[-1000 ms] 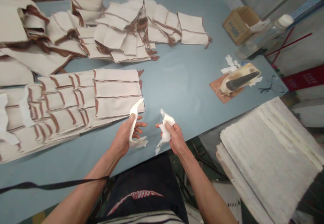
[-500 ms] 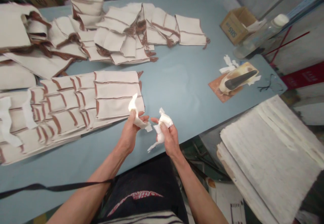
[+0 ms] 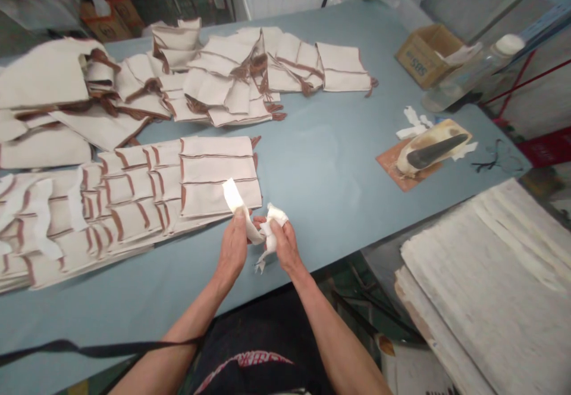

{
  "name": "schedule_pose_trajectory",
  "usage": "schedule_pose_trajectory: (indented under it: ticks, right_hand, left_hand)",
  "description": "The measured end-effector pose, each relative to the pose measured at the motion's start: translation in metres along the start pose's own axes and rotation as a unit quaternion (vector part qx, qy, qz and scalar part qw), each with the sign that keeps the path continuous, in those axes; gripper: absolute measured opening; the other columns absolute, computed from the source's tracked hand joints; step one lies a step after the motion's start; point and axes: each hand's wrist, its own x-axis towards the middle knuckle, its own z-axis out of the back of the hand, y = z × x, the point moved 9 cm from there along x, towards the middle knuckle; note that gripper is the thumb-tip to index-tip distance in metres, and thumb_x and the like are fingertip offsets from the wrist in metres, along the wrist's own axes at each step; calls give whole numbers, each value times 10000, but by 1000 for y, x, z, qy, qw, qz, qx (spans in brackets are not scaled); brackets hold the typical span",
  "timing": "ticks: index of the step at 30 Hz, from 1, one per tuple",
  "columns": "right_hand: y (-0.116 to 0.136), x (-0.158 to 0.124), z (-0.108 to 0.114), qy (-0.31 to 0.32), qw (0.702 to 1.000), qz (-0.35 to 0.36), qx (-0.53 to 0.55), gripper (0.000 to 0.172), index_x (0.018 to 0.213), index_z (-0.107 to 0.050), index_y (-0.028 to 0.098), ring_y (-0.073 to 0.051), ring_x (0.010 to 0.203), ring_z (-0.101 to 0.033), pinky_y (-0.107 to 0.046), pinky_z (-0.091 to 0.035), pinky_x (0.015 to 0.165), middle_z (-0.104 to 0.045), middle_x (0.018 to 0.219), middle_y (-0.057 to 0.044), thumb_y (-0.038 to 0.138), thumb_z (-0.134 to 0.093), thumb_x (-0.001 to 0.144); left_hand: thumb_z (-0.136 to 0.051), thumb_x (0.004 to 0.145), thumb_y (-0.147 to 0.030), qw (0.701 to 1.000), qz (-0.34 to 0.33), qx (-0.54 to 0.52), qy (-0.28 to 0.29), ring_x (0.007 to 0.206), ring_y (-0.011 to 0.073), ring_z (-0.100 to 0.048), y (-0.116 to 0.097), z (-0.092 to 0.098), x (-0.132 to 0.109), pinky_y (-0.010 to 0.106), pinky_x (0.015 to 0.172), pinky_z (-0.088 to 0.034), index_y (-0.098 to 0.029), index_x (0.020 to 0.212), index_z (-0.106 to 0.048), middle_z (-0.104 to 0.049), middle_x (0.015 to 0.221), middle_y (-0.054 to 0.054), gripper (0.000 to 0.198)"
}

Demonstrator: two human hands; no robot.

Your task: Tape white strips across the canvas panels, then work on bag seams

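Note:
My left hand is closed on a white paper strip whose free end curls up above the thumb. My right hand is closed on a bunch of crumpled white paper strips, with one tail hanging below it. The two hands touch above the near edge of the blue table. Just beyond the left hand lie rows of cream fabric pieces with brown trim.
More cream and brown fabric pieces are heaped at the back. A horn-shaped tool rests on a brown pad at the right, near a cardboard box and a plastic bottle. A stack of white fibrous sheets lies lower right.
My hands have come together from about a hand's width apart until they touch. The left strip's lower end now meets the right hand's bunch. The camera view has tilted slightly.

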Motion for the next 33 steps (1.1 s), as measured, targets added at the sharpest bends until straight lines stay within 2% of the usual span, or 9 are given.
schedule_pose_trajectory:
  ticks: [3,6,10,13,20,25,28,30,33]
  right_hand:
    - [2,-3,8,-2,1000,1,-14,565,1140,-826,188,-272,861,-765,-374,-629,807,-840,979,-96,694,-690,929]
    - [4,-7,31,-34,999,8,-30,523,1158,-803,205,-279,968,-767,-378,-620,910,-833,1012,-85,667,-718,928]
    - [-4,-13,63,-89,995,-9,-37,491,1099,-779,217,-262,838,-742,-357,-607,740,-796,886,-56,675,-716,933]
    - [-10,-29,78,-116,992,-24,-31,501,1134,-774,220,-238,721,-704,-340,-568,634,-760,808,-30,678,-713,941]
    - [-20,-93,112,-217,975,-43,-15,436,1057,-783,240,-225,730,-682,-317,-559,622,-765,805,-22,655,-758,928]
    - [-24,-98,167,-312,949,-40,5,526,1127,-774,186,-203,623,-645,-301,-505,535,-779,789,-38,664,-734,911]
    - [-20,-94,195,-360,932,-33,23,558,1207,-745,165,-169,582,-616,-286,-489,518,-828,915,-69,648,-695,931]
    - [-16,-89,198,-369,928,-31,41,580,1277,-717,167,-150,540,-592,-282,-486,503,-848,966,-79,641,-679,946]
    - [-13,-77,178,-355,932,-29,71,582,1259,-712,177,-141,499,-567,-280,-468,470,-861,970,-85,675,-639,966]
  left_hand:
    - [-452,895,-979,999,17,-7,33,907,371,-800,0,-16,-3,440,718,-635,-205,1213,-741,-853,1057,170,885]
    - [-452,881,-990,997,34,-8,63,916,387,-804,1,-36,0,436,668,-642,-214,1208,-737,-849,1075,180,889]
    - [-444,814,-1048,995,39,9,88,982,413,-805,-6,-62,13,437,636,-639,-208,1258,-694,-804,1226,218,983]
    - [-442,775,-1077,992,36,36,112,918,407,-808,-14,-78,19,424,597,-608,-189,1244,-695,-799,1210,231,1035]
    - [-291,875,-1033,979,9,138,152,882,375,-789,-8,-112,13,440,716,-584,-165,1120,-744,-832,1073,210,1009]
    - [-456,943,-883,936,-30,318,147,981,418,-753,4,-147,42,430,807,-498,-250,714,-645,-789,850,167,699]
    - [-497,981,-792,900,-54,416,120,1078,448,-736,0,-156,62,427,841,-463,-257,731,-630,-799,903,181,605]
    - [-480,999,-778,878,-59,463,105,1086,467,-739,-3,-157,69,435,844,-459,-253,773,-652,-808,936,203,598]
    - [-421,1015,-802,855,-50,509,91,1031,485,-757,-4,-154,76,443,815,-468,-246,762,-675,-811,906,229,662]
